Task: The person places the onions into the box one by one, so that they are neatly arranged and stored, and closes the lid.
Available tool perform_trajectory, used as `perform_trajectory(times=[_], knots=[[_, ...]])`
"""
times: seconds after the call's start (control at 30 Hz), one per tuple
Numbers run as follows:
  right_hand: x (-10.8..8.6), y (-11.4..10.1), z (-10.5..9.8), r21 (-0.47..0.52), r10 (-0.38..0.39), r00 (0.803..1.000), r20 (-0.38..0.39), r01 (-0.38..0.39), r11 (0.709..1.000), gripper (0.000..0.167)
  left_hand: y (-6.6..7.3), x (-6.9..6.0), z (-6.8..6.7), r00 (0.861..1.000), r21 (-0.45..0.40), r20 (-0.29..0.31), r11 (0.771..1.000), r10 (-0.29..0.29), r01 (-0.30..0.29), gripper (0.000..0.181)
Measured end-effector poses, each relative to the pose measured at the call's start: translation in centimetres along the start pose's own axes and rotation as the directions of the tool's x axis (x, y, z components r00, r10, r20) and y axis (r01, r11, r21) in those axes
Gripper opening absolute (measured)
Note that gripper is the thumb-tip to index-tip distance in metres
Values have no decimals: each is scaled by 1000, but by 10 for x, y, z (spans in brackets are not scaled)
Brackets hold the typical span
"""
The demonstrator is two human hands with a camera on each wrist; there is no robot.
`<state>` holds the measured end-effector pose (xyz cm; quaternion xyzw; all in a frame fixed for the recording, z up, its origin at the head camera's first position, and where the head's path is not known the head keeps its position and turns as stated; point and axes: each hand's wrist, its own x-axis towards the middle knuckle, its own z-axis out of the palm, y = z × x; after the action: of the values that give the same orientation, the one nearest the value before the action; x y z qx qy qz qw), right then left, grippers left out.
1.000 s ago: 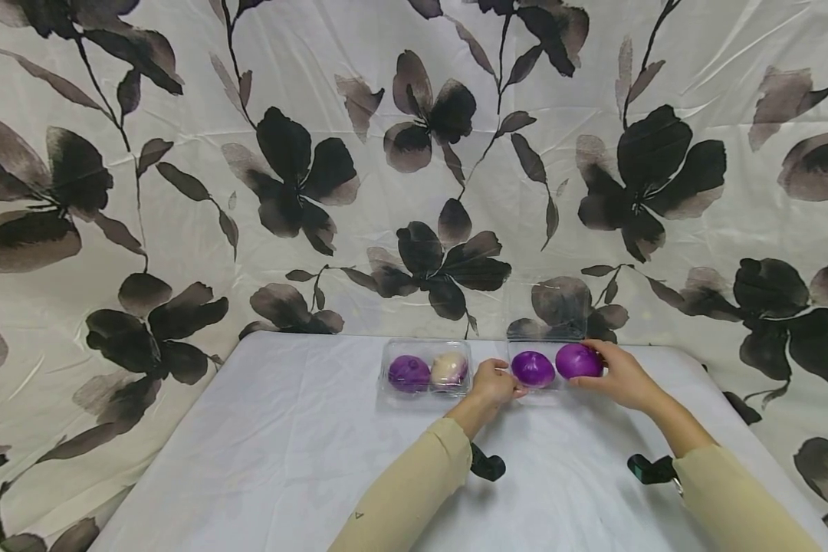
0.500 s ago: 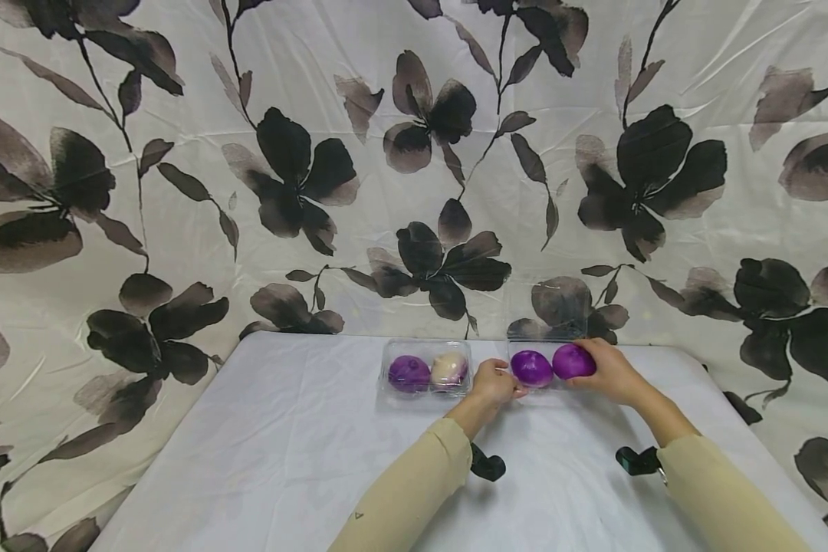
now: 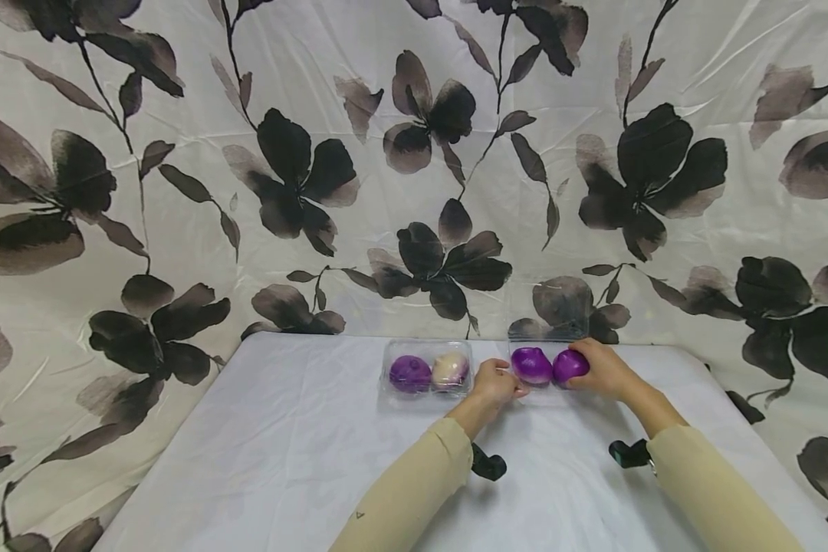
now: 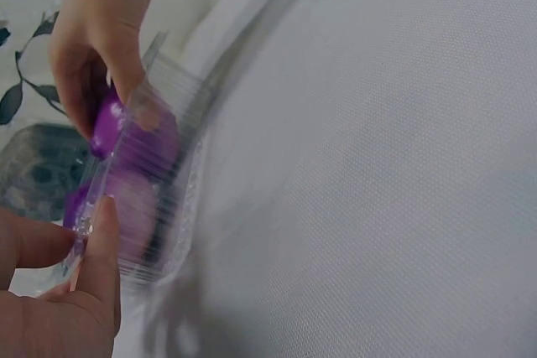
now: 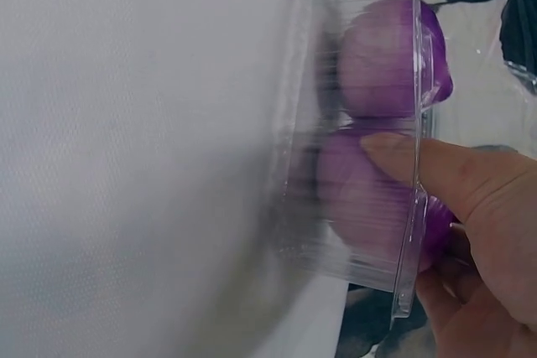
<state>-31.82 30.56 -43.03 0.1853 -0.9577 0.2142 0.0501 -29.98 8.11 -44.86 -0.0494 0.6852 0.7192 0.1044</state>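
Observation:
A clear plastic clamshell box (image 5: 403, 278) stands at the table's back edge with its lid (image 3: 548, 331) raised. Between thumb and fingers, my left hand (image 3: 494, 383) pinches the box's left rim; the left wrist view shows this pinch close up. Inside the box, on the left, sits a purple onion (image 3: 531, 366) with a pointed tip. My right hand (image 3: 603, 369) grips a second purple onion (image 3: 569, 368) in the right half, its thumb inside the clear front wall. The right hand's other fingers are partly hidden behind this onion.
Left of my left hand stands another clear box (image 3: 428, 345), holding a purple onion (image 3: 409, 374) and a whitish-purple one (image 3: 450, 369). A white cloth covers the table (image 3: 303, 460). Behind it hangs a flower-patterned curtain (image 3: 359, 192).
My right hand has moved slightly left and lowered its onion into the box's right half. The left onion has tilted, its tip now upward. My left hand stays on the rim.

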Motion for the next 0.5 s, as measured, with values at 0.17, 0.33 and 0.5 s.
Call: perform_trajectory(times=[0.17,0.33,0.5], knots=[[1,4,-2,8,-27,1000,-16,27,1000,71,2,2,1,1000,5,-5,1000,11,-11,39],[0,5,-2,20,-21,1000,-3,21,1000,71,2,3,1,1000,24,-5,1000,-1,1,41],[0,6,-5,42,12,1000,-3,-12,999,71,0,4,2,1000,29,-6,1000,5,-5,41]])
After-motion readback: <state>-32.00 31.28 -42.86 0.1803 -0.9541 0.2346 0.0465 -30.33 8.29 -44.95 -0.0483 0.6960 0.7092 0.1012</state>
